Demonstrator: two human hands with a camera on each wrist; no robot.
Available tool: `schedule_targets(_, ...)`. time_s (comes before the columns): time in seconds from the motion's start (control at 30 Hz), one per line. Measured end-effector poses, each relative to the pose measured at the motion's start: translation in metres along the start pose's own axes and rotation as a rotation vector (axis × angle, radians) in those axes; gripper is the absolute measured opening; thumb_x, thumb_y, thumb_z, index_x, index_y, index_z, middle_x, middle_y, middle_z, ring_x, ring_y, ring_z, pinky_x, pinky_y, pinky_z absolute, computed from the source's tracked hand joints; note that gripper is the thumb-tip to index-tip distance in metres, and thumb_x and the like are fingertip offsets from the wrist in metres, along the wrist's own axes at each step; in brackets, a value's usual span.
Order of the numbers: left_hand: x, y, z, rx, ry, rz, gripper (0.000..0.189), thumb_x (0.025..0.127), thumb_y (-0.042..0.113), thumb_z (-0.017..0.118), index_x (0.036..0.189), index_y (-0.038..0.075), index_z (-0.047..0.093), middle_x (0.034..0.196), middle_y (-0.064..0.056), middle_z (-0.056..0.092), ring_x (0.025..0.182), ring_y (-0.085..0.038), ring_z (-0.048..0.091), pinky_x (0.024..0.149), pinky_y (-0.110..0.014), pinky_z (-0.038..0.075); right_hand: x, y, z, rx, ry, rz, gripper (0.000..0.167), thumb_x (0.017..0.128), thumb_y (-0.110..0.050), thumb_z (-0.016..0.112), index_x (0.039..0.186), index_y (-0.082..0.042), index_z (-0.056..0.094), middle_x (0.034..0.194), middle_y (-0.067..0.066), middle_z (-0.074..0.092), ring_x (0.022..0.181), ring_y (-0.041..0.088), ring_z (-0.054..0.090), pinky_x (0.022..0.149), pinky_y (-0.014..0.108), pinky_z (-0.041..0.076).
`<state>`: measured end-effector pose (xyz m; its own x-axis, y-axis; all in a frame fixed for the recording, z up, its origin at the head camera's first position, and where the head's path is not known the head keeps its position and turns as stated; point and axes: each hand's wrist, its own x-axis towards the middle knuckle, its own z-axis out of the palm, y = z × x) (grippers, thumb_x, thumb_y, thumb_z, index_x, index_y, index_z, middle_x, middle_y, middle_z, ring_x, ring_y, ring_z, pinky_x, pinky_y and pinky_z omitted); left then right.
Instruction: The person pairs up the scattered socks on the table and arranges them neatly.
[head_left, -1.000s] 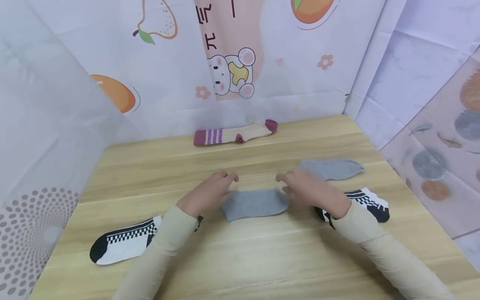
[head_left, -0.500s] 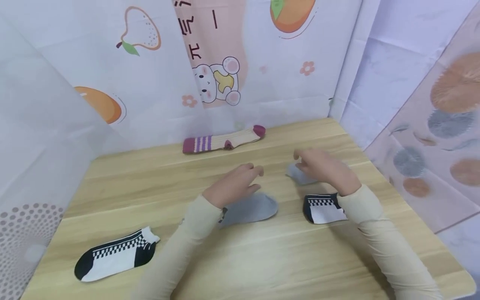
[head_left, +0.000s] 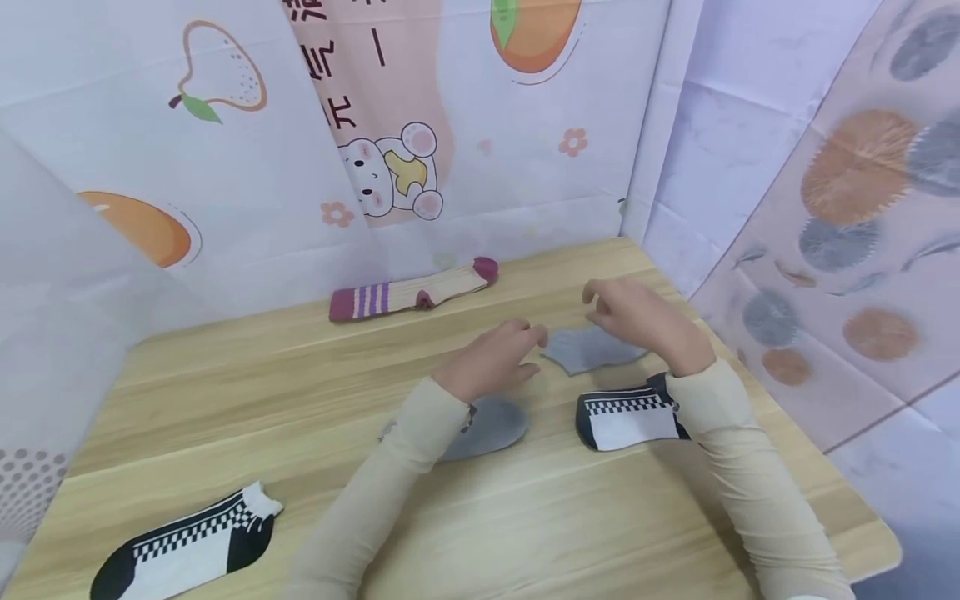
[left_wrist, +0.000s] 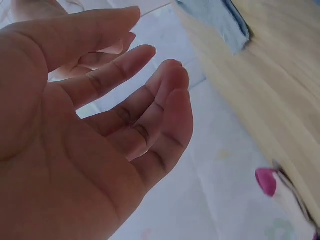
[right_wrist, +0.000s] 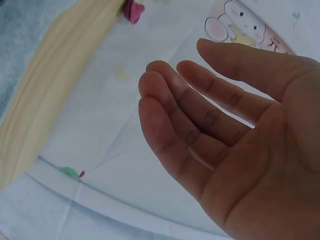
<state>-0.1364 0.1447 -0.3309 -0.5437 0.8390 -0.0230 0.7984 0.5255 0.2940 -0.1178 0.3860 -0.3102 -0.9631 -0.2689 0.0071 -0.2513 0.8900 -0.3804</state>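
Note:
Two grey ankle socks lie flat on the wooden table. My left hand (head_left: 495,360) hovers between them, its wrist and sleeve covering part of the nearer grey sock (head_left: 495,429). Above the farther grey sock (head_left: 585,348) is my right hand (head_left: 641,321), hiding its right end. Both wrist views show bare palms with loosely bent fingers and nothing in them. A black-and-white checkered sock (head_left: 630,425) lies below my right wrist, partly behind the sleeve. Its lookalike, another checkered sock (head_left: 191,546), lies at the front left.
A long cream sock (head_left: 412,293) with purple stripes and maroon ends lies along the table's back edge. Printed cloth (head_left: 247,175) hangs behind the table (head_left: 480,533), and more cloth (head_left: 720,150) hangs on the right. The table's rounded corner shows at the front right.
The view has turned to the right. Both hands have shifted right: my right hand from the nearer grey sock to above the farther one, my left toward the gap between them. The socks stay put.

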Motion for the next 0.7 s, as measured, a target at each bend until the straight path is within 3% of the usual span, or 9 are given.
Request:
schedule_targets(0.23,0.025,-0.003,-0.006,-0.119,-0.023,-0.012,0.03,0.096,0.016,0.066,0.124,0.006,0.06,0.119,-0.011,0.064,0.104,-0.02,0.06,0.091,-0.034,0.05,-0.003,0.019,-0.005,0.011,0.001,0.047,0.025,0.092,-0.005,0.065,0.114,0.006,0.062,0.092,0.018,0.07,0.083,0.029,0.067,0.075,0.045,0.056)
schedule_targets(0.5,0.058,-0.007,-0.002,-0.1,-0.163,-0.091,0.039,0.096,0.022,0.066,0.132,0.008,0.057,0.131,-0.011,0.06,0.122,-0.023,0.054,0.103,-0.037,0.045,-0.001,0.039,-0.011,0.02,0.023,0.098,0.025,0.091,-0.003,0.064,0.113,0.009,0.062,0.095,0.022,0.068,0.088,0.034,0.065,0.079,0.049,0.053)
schedule_targets(0.6,0.067,-0.009,0.004,-0.057,-0.147,-0.112,0.036,0.098,0.022,0.064,0.131,0.009,0.058,0.13,-0.009,0.061,0.121,-0.022,0.056,0.102,-0.035,0.046,0.0,0.044,-0.011,0.029,0.008,0.114,0.027,0.091,-0.003,0.063,0.115,0.011,0.061,0.097,0.024,0.066,0.089,0.035,0.063,0.079,0.049,0.052)
schedule_targets(0.7,0.075,-0.01,0.013,-0.011,-0.088,-0.097,0.031,0.098,0.021,0.062,0.127,0.009,0.059,0.125,-0.008,0.063,0.117,-0.022,0.059,0.098,-0.033,0.048,-0.001,0.05,-0.01,0.056,-0.015,0.142,0.029,0.091,-0.002,0.062,0.116,0.012,0.059,0.098,0.025,0.065,0.088,0.035,0.062,0.078,0.048,0.053)
